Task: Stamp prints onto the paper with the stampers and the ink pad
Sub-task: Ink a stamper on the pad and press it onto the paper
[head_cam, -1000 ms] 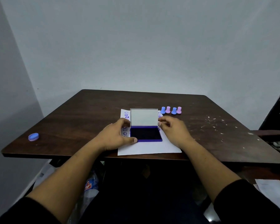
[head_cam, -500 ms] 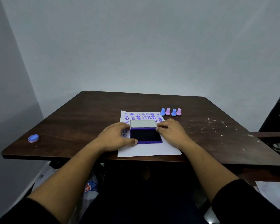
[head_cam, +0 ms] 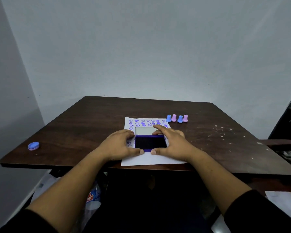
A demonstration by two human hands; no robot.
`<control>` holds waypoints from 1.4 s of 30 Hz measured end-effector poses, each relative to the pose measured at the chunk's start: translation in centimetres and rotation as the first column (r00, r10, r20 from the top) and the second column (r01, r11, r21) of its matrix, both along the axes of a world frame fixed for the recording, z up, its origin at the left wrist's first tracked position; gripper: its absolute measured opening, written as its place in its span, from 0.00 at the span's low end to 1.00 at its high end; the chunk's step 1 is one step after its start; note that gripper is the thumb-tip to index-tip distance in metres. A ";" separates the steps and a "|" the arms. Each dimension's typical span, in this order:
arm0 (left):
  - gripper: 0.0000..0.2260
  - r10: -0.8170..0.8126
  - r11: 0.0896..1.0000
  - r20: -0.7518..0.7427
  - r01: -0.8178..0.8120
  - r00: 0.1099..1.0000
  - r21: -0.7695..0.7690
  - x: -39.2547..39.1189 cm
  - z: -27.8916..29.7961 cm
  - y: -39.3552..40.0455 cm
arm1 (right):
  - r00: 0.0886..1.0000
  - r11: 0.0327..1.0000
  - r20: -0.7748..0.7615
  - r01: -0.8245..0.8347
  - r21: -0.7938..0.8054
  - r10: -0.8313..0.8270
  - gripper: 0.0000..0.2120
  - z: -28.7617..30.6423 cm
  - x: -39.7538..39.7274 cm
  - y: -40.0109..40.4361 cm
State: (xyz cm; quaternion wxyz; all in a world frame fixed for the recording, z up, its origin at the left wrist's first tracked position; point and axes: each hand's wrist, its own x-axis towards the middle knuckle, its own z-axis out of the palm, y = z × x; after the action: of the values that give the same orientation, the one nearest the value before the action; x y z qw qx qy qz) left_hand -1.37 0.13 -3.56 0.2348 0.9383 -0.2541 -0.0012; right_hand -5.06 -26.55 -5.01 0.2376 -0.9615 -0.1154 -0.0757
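Note:
A purple ink pad (head_cam: 149, 143) lies on the white paper (head_cam: 151, 159) with its pale lid (head_cam: 144, 130) tipped far back, the dark pad showing. My left hand (head_cam: 120, 145) grips the pad's left side, thumb on the front edge. My right hand (head_cam: 170, 142) holds the right side, with fingers on the lid and thumb at the front. Several purple prints (head_cam: 147, 122) fill the paper's far part. Blue and pink stampers (head_cam: 177, 118) stand in a row just right of the paper's far corner, untouched.
The dark wooden table (head_cam: 74, 132) carries a blue and pink cap (head_cam: 33, 146) near its left edge and white specks (head_cam: 222, 132) on the right. A plastic bag (head_cam: 91, 197) lies below the table's front edge. Walls close the back and left.
The lid stood upright a second ago and has swung down flatter, uncovering the prints behind it. My right thumb has come to the pad's front edge. The left hand kept its hold.

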 end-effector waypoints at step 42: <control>0.39 -0.105 0.994 0.036 0.103 0.994 0.040 0.7 -0.9 0.4 | 0.953 0.957 -0.236 0.232 0.177 -0.188 0.46 2.6 -5.0 -12.9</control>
State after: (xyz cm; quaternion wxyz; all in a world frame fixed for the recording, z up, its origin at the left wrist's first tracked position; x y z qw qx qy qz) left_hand -0.70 0.55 -4.43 0.2116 0.9279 -0.3069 -0.0004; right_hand -10.10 -39.46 -2.45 0.3359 -0.9416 0.0228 -0.0067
